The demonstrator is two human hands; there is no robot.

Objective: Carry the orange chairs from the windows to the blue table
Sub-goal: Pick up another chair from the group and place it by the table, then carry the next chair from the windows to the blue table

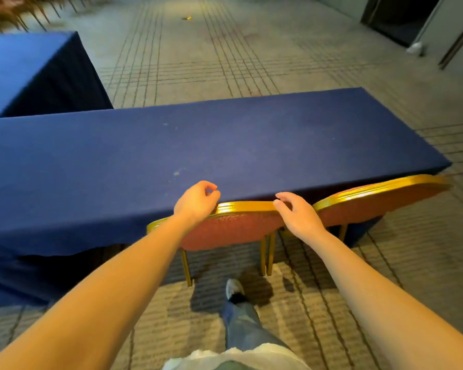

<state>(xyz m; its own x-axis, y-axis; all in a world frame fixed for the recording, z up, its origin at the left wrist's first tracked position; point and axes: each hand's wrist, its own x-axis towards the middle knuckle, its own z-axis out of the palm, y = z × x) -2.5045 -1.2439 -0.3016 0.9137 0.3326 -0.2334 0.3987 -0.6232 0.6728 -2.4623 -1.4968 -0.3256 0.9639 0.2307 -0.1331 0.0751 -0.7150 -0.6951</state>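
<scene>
Both orange chairs are sitting tucked at the table's (225,145) near edge: near chair (233,228) w/ gold top rail touching the cloth, 2nd chair (372,204) just beside it toward the table's right end. Carpet (332,276) is lying open on the table's near side. Both arms are reaching out; left hand (195,201) is sitting at the rail, fingers loosely curled, gripping nothing; right hand (297,217) is resting bent fingertips on it.

Seats of the near orange chair (225,229) and the right orange chair (358,209) are hidden under the near edge of the blue table (225,150). Table's cut off on the left. The far chairs (16,12) top left are pure blur, and the yellowish speck (188,18) beyond is too tiny to ID.
</scene>
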